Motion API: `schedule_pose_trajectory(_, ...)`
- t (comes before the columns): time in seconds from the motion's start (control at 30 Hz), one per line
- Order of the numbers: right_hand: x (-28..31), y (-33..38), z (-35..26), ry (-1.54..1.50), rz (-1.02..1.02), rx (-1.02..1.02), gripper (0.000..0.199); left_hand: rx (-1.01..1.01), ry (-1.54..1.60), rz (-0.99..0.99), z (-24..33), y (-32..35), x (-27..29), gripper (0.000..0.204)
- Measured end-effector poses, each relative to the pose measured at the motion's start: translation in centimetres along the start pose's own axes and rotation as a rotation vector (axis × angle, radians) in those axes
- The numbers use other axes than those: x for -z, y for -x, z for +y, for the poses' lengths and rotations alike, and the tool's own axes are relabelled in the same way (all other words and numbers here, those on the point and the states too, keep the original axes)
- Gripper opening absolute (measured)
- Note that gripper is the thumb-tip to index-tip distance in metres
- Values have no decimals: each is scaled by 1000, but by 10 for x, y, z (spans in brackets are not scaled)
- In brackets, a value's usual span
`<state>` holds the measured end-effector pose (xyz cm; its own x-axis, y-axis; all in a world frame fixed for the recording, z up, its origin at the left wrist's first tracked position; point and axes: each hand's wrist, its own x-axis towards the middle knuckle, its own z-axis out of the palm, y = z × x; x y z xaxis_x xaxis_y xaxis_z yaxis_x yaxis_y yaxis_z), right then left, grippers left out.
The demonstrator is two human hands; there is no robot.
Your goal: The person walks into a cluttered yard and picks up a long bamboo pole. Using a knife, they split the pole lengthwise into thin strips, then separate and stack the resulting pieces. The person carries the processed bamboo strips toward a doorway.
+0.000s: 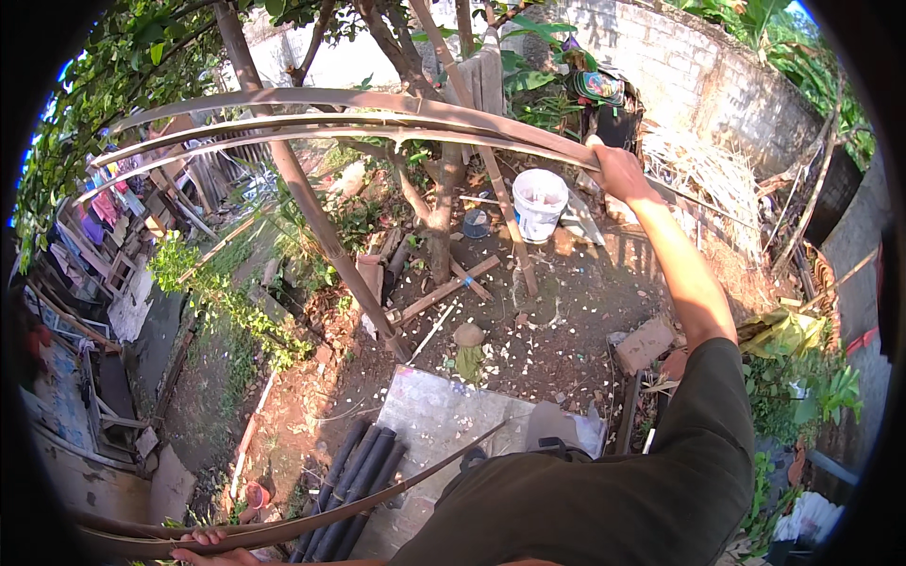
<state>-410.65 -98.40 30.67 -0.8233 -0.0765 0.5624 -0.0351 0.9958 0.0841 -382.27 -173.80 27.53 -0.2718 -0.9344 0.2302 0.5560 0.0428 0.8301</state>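
Several long, brown split-bamboo strips (pixel 340 98) stretch in a shallow arc across the upper view, just in front of a tree and slanting poles. Their right ends meet at my right hand (pixel 618 173), which is closed round them with the arm reaching out to the right. At the lower left my left hand (pixel 215 547), partly cut off by the picture's edge, has its fingers curled over another brown strip (pixel 311 521). That strip curves up to a thin tip in front of my body. Whether it joins the upper strips is not visible.
A white bucket (pixel 540 203) stands on the dirt beyond a leaning pole (pixel 507 212). Black pipes (pixel 351 491) lie beside a pale board (pixel 425 406) near my body. A thick slanting pole (pixel 307 208) and a tree trunk (pixel 440 226) rise ahead. Dry stalks (pixel 703 179) are heaped at right.
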Motion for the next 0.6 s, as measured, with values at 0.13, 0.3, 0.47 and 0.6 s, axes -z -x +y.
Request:
schedule_pose_trajectory(0.13, -34, -18, 85, -131, 66, -35, 39, -12, -20, 13, 6, 20, -34, 41)
schedule_pose_trajectory(0.3, -95, -31, 237, -127, 112, -189, 33, -39, -2, -68, 1, 56, -80, 41)
schedule_pose_trajectory(0.47, -137, -51, 383, -281, 128, -327, 25, -111, -92, 54, 5, 97, -161, 42)
schedule_pose_trajectory(0.6, -183, -65, 524, -150, 244, -341, 34, -137, -153, 131, 6, 129, -233, 43)
